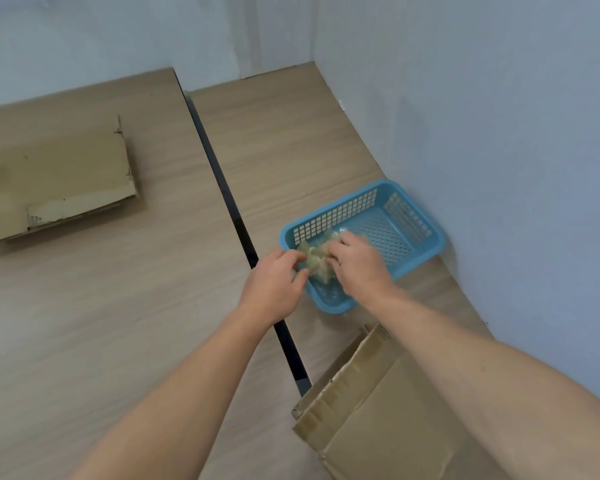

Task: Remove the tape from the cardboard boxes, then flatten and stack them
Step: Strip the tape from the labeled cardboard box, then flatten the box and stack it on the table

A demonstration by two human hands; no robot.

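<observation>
A crumpled wad of clear tape (317,256) sits over the near left corner of a blue plastic basket (409,216). My left hand (276,282) pinches the wad from the left with curled fingers. My right hand (359,263) grips it from the right, its fingers partly hidden in the tape. A flattened cardboard box (364,407) lies near me on the right table, partly under my right forearm. A second flattened cardboard box (52,178) lies on the left table, with torn paper along its near edge.
Two wood-grain tables (281,147) stand side by side with a dark gap (229,202) between them. A pale blue wall (499,133) runs along the right table's edge, right behind the basket.
</observation>
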